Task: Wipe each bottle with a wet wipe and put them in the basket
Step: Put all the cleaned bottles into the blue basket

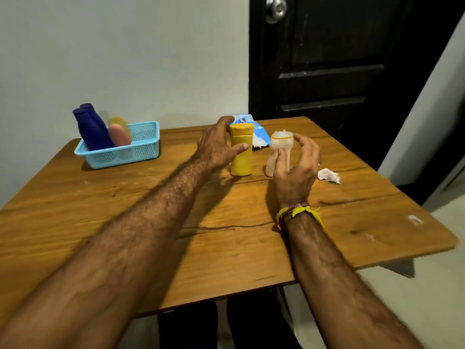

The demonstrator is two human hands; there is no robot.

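Head view looks down at a big brown wooden counter (105, 210) that stands by a pale wall and a black door (352, 59) with a round silver knob (276, 8).

At the far left of the counter sits a light blue plastic basket (141, 149) with small holes in its sides. Two dark blue bottles (91, 129) stand in it, leaning against each other. A pink bottle with a yellow-green cap (120, 133) leans beside them in the same basket.

Two bare arms reach out over the counter. The left hand (217, 144) is around a yellow plastic bottle with a flat orange-yellow cap (242, 149). This bottle stands upright near the middle of the counter. The thumb lies across the bottle's front and the fingers curl behind its top, so the hand grips it.

The right hand (297, 167) has a yellow and red thread band (297, 212) tied on its wrist. It is next to a clear see-through bottle with a wide round top (280, 149), which stands just right of the yellow one. The fingers are loosely bent around this bottle, and I cannot tell if they hold it or only come near.

Behind the two bottles lies a blue and white pack of wet wipes (254, 132). A small crumpled white wipe (329, 175) lies on the counter to the right of the right hand.
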